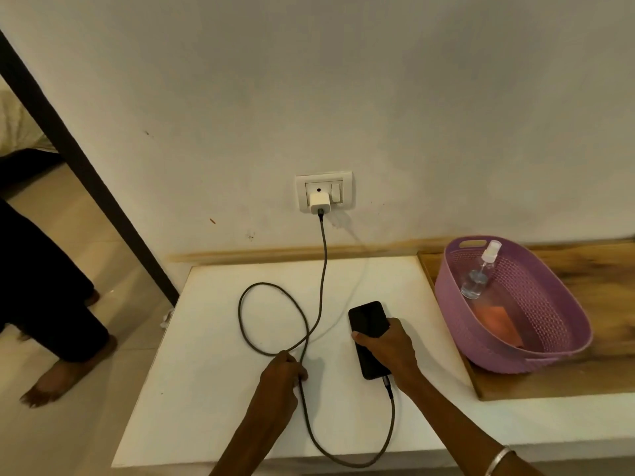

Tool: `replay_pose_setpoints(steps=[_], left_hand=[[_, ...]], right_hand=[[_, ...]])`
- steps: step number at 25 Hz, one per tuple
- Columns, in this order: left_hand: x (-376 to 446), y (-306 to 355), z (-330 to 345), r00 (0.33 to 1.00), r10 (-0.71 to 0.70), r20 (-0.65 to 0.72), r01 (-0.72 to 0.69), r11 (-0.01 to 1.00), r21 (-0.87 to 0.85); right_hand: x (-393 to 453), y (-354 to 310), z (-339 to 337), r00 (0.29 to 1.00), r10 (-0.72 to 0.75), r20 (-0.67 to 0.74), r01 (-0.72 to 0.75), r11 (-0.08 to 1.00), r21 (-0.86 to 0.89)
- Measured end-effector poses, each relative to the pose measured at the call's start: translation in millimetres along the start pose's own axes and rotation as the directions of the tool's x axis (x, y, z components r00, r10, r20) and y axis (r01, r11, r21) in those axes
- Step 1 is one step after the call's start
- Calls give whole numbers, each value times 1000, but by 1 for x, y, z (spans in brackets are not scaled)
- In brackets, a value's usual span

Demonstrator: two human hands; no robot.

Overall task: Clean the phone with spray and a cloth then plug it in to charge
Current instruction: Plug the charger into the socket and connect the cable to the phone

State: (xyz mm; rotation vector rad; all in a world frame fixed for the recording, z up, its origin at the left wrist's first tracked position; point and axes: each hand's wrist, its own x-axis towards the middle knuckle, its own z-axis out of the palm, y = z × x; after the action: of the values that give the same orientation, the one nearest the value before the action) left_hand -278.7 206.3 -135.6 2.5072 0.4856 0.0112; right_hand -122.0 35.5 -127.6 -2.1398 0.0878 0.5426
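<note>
We see the phone (369,338) flat on the white table (213,389), gripped by the right hand (388,352); left of the phone, the left hand (281,372) pinches the plugged-in charging cable (321,269).

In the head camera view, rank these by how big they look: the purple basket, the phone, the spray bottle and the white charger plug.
1. purple basket
2. phone
3. spray bottle
4. charger plug

The phone lies nearer the camera than the bottle, and a hand covers part of it, so that pair is unsure.
</note>
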Motion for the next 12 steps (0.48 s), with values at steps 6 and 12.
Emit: replay_pose_setpoints(steps=[6,12], left_hand=[[8,4,-5,999,-36,28,36,999,16],[6,16,-2,994,-39,-104,37,999,-28]], right_hand=[[-26,9,15,975,-173,-141,93,889,-448],[-38,19,22,931,-296,-215,85,748,-659]])
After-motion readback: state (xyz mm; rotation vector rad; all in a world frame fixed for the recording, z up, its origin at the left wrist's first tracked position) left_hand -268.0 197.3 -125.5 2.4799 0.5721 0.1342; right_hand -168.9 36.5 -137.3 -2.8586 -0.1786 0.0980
